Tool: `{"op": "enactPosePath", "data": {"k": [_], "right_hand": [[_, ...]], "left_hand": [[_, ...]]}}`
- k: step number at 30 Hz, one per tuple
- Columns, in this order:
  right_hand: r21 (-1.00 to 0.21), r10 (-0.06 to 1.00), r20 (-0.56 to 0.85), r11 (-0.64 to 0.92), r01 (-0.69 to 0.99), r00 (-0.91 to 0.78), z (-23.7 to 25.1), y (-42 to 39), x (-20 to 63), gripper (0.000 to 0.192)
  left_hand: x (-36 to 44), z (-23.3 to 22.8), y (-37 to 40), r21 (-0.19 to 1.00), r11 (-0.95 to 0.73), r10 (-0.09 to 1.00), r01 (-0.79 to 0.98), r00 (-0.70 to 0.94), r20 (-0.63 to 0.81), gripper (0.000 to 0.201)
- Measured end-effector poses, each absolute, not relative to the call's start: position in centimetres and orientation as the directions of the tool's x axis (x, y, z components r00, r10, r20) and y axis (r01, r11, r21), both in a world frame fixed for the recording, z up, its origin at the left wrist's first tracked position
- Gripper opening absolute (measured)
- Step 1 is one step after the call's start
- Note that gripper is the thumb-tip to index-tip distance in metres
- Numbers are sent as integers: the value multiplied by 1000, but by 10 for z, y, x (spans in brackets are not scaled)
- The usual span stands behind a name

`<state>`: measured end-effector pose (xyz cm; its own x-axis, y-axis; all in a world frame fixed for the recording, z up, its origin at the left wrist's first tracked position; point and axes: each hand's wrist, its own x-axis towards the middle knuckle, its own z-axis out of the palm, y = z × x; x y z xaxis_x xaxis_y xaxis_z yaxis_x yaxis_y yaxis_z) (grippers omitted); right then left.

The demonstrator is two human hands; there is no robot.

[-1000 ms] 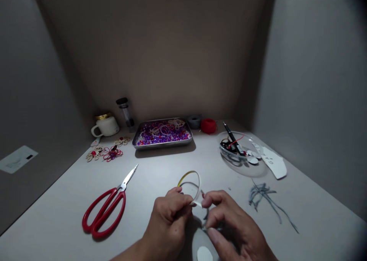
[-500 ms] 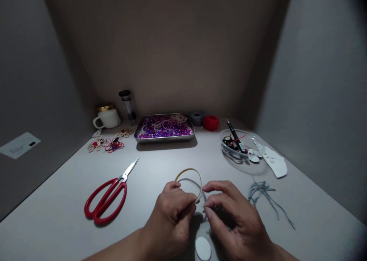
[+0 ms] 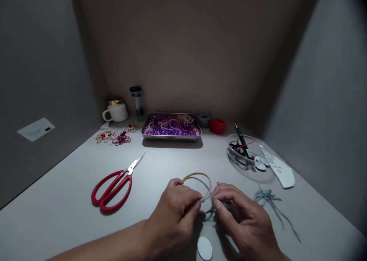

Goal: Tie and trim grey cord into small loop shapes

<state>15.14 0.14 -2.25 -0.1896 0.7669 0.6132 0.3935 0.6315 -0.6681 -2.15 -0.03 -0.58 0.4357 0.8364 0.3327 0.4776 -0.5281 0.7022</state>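
Note:
My left hand (image 3: 174, 215) pinches one end of a thin strip bent into a loop (image 3: 200, 179), yellow on one side and white on the other. My right hand (image 3: 243, 222) pinches the loop's end from the other side, fingertips touching those of the left. A dark bit of thread hangs just below the pinch. A small white oval cutout (image 3: 204, 248) lies on the table between my wrists.
Red-handled scissors (image 3: 113, 187) lie to the left. A metal tray (image 3: 171, 137) of purple beads stands at the back, with a red thread spool (image 3: 217, 126), a mug (image 3: 117, 111) and flower ornaments (image 3: 120, 138). A clear bowl (image 3: 246, 155) and grey threads (image 3: 269, 199) are right.
The view has shifted so everything sits further right. My right fingertips have closed in on the loop's end and now meet my left fingertips there.

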Motion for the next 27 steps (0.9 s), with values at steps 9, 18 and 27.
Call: {"op": "enactPosePath", "data": {"k": [9, 18, 27], "right_hand": [[-798, 868, 465, 497, 340, -177, -24, 1, 153, 11], [-869, 898, 415, 439, 228, -146, -18, -5, 149, 10], [-968, 966, 243, 247, 47, -92, -18, -6, 146, 10]], "left_hand": [[-20, -7, 1, 699, -494, 869, 517, 323, 375, 18], [-20, -8, 1, 725, -484, 875, 490, 283, 393, 23], [-17, 1, 3, 919, -268, 959, 288, 175, 225, 30]]}}
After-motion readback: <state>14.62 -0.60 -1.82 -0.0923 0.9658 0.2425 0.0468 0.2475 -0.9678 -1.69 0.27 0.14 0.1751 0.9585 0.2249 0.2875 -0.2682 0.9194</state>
